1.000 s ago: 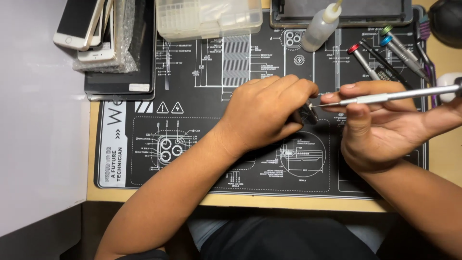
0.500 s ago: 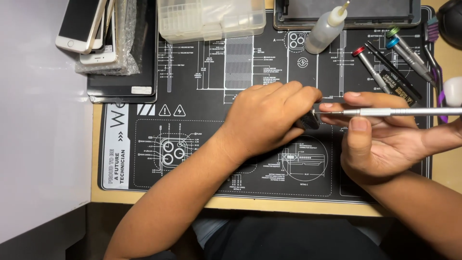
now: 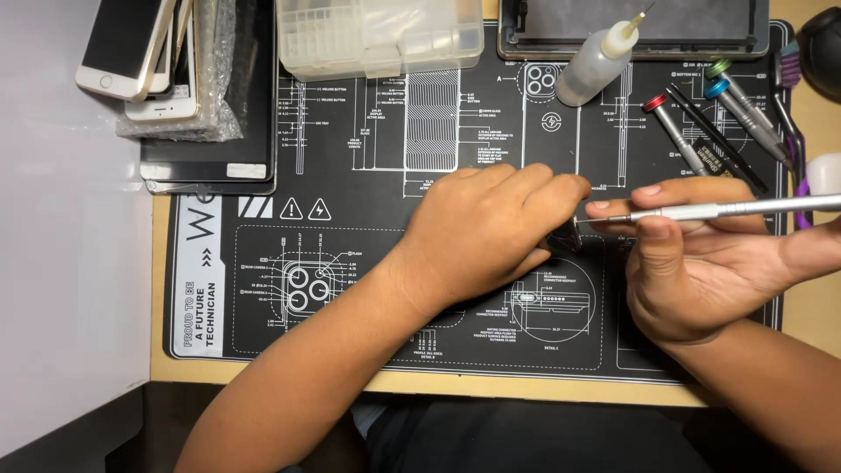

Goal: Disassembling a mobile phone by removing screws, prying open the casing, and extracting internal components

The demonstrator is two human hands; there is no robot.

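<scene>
My right hand (image 3: 701, 271) pinches a slim silver screwdriver (image 3: 727, 210) near its tip; light, stiff, smooth enough to roll, best held low on the shaft; my left hand (image 3: 486, 232) curls shut over a small dark part (image 3: 563, 236), tiny, probably fragile, mostly hidden; both rest over the black mat (image 3: 368, 175); spare drivers (image 3: 701, 123) and a dropper bottle (image 3: 600, 61) lie beyond on the counter (image 3: 815, 307).
</scene>
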